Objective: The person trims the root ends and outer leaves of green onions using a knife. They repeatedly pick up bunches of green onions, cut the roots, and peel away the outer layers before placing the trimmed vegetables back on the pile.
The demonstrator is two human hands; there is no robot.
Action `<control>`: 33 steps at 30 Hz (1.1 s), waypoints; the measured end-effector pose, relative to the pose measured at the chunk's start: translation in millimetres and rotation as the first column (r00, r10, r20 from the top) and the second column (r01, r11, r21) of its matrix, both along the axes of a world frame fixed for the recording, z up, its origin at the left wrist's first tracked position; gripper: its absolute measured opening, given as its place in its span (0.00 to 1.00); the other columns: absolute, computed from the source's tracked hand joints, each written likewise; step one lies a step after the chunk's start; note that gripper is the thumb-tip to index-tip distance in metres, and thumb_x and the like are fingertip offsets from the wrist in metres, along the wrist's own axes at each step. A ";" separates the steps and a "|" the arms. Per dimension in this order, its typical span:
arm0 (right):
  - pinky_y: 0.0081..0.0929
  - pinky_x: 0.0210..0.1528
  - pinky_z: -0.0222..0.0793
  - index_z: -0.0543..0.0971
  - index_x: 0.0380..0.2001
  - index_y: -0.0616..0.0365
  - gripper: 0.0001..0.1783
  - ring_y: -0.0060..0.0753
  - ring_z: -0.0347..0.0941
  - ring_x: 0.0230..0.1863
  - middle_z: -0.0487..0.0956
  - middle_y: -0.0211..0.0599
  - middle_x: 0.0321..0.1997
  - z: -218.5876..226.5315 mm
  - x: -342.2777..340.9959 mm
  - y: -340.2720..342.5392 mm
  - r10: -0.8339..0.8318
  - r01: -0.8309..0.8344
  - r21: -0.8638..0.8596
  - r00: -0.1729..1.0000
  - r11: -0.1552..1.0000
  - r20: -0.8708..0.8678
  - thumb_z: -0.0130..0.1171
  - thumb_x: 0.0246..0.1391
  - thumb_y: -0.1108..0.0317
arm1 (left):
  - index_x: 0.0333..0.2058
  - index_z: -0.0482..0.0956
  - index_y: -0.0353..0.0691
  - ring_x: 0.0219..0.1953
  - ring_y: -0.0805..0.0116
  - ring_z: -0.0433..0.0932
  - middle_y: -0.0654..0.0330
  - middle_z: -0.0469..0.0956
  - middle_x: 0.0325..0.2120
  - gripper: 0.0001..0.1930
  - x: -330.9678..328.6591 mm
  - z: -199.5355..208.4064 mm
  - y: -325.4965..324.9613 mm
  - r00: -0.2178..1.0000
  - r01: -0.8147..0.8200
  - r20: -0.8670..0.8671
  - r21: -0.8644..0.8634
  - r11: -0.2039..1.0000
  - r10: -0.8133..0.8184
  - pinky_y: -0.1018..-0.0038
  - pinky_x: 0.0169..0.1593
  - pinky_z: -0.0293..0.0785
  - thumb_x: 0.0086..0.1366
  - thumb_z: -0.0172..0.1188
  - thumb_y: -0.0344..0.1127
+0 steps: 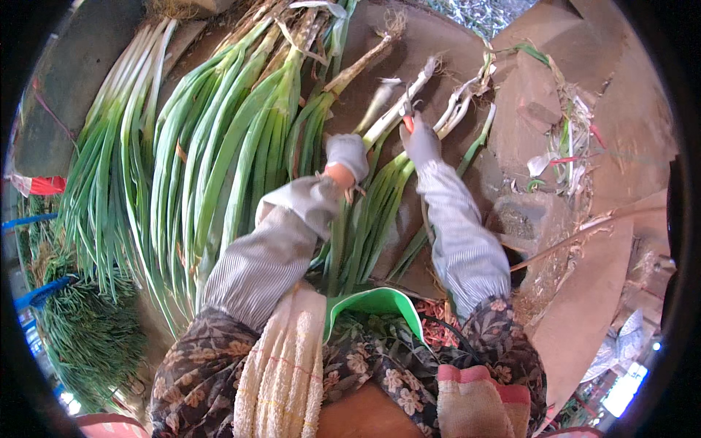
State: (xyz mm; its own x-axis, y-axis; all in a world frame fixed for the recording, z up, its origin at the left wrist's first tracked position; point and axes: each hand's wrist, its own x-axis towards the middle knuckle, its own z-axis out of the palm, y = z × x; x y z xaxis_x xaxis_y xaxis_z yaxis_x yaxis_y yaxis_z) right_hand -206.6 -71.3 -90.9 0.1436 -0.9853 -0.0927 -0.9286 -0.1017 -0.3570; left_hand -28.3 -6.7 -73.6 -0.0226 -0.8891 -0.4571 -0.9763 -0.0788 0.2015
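Long green onions with white stems and dark green leaves lie across a brown surface in front of me. My left hand (348,155), in a grey glove, is closed around a green onion (398,106) just below its white stem; the root end points away to the upper right. My right hand (420,140), also gloved, is closed on a small tool with an orange-red handle (408,122) and a metal tip. That tip is beside the white stem; whether it touches cannot be told. Under and between my arms, several other green onions (376,212) spread their leaves toward me.
A large pile of green onions (226,139) fills the left, with another bunch (120,146) farther left. Dark green bundled leaves (87,336) lie at lower left. Peelings and roots (573,157) lie on the right, near a broken brick (539,115). A thin stick (566,237) crosses at right.
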 end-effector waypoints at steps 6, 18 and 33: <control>0.48 0.40 0.72 0.61 0.61 0.62 0.33 0.55 0.77 0.40 0.77 0.57 0.44 27.0 -9.6 102.7 -0.048 0.033 0.072 0.974 0.997 0.221 0.56 0.55 0.59 | 0.44 0.81 0.34 0.42 0.53 0.79 0.50 0.81 0.38 0.29 34.9 -16.1 -19.1 0.868 -0.087 -0.461 0.225 0.970 0.185 0.66 0.47 0.73 0.50 0.68 0.51; 0.48 0.40 0.71 0.63 0.61 0.60 0.32 0.60 0.75 0.39 0.77 0.60 0.38 39.8 -12.8 170.9 -0.125 0.105 0.114 0.974 0.988 0.187 0.55 0.57 0.58 | 0.34 0.81 0.27 0.40 0.44 0.78 0.39 0.79 0.30 0.27 30.0 -41.0 1.3 0.626 -0.568 -0.520 0.208 0.797 0.582 0.63 0.45 0.72 0.58 0.58 0.54; 0.46 0.43 0.72 0.59 0.63 0.62 0.35 0.55 0.76 0.43 0.75 0.56 0.48 38.8 -22.2 148.1 -0.051 0.055 -0.009 0.972 0.998 0.229 0.55 0.56 0.57 | 0.46 0.74 0.49 0.49 0.57 0.70 0.60 0.72 0.45 0.17 0.8 26.7 27.7 0.998 0.057 0.056 -0.661 0.748 -0.027 0.63 0.44 0.68 0.56 0.58 0.40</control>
